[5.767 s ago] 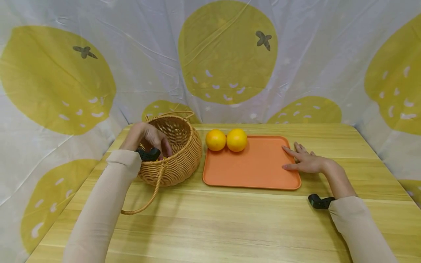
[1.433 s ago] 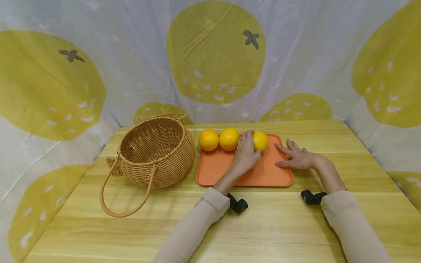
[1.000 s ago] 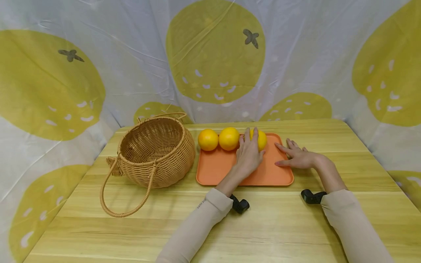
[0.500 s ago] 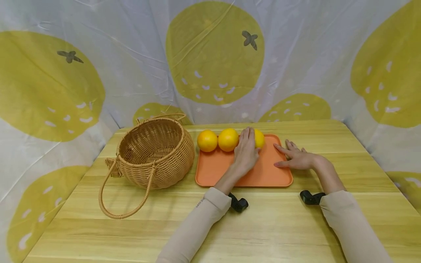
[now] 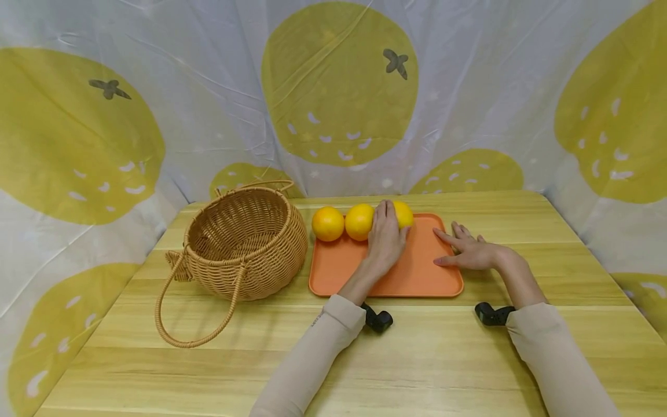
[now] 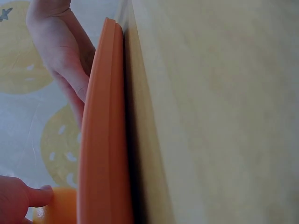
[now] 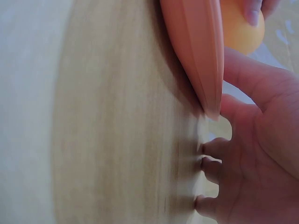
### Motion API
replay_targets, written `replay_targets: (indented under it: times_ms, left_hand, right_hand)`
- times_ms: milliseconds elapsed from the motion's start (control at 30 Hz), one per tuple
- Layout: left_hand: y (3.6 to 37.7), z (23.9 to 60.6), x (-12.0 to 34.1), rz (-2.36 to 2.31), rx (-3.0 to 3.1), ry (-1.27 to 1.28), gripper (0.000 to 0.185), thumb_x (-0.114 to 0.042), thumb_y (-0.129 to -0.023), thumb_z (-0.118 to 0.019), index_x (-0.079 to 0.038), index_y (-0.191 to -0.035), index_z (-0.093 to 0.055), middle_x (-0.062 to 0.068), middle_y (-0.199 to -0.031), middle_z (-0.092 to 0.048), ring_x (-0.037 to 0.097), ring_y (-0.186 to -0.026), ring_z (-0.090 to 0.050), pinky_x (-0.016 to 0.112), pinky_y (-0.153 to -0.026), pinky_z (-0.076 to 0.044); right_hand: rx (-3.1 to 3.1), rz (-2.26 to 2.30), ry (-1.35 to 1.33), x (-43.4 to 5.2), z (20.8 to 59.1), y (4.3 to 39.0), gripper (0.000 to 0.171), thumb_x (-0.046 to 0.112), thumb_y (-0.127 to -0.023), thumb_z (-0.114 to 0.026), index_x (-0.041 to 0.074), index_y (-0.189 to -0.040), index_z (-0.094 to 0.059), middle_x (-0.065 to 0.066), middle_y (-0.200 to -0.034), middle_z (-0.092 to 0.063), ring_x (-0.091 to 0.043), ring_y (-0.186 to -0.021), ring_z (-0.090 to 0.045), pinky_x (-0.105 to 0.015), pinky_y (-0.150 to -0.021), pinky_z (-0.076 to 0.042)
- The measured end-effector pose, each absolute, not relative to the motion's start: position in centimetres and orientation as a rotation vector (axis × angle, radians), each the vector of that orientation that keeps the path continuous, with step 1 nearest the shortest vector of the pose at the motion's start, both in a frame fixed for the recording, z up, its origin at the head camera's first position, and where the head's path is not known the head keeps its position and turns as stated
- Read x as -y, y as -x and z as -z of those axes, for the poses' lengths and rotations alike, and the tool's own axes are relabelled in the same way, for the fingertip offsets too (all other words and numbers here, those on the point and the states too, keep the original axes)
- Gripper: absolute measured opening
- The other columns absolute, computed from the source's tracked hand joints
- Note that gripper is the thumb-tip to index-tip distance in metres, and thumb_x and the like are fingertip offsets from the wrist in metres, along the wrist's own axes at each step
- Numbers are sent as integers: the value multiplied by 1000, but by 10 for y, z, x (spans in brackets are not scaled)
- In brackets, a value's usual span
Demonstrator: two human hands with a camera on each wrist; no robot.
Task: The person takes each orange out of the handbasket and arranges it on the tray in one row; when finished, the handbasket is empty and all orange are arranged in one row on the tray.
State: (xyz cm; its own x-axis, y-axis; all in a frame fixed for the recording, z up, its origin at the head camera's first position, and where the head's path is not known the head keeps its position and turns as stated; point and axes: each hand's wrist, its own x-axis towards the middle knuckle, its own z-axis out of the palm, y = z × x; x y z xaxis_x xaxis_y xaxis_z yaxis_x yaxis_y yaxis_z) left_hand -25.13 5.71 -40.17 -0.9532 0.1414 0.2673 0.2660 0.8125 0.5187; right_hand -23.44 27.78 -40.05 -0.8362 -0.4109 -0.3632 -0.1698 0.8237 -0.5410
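Note:
Three oranges sit in a row along the far edge of an orange tray [image 5: 417, 281]: one at the left [image 5: 327, 223], one in the middle [image 5: 359, 222], and a third [image 5: 403, 212] at the right. My left hand [image 5: 387, 227] lies over the third orange with straight fingers, pressing it against the middle one. In the left wrist view a fingertip [image 6: 39, 196] touches that orange [image 6: 63, 205]. My right hand [image 5: 458, 249] rests flat, its fingers spread across the tray's right edge and the table [image 7: 117, 140].
A wicker basket [image 5: 245, 249] stands left of the tray, tilted, with its loop handle [image 5: 172, 324] lying on the wooden table [image 5: 417, 359]. A lemon-print cloth [image 5: 339, 87] closes off the back and sides.
My left hand set a third orange on the tray, straightened its fingers and nudged that orange left against the middle one. The right hand has stayed where it was.

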Motion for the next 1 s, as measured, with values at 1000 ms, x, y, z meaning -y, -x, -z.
replay_targets:
  times_ms: [1000]
  left_hand:
    - [254,405,-62,782,2765,346,56,-24,-104,-63,-15,-157,-46,14,-163,-38,32,-151,-39,47,-95,-60]
  right_hand:
    - [-2528,681,426,-277,400,235,99,56,-99,-62,8,-167,-10,-35,-166,17,-54,-154,18,-76,-116,11]
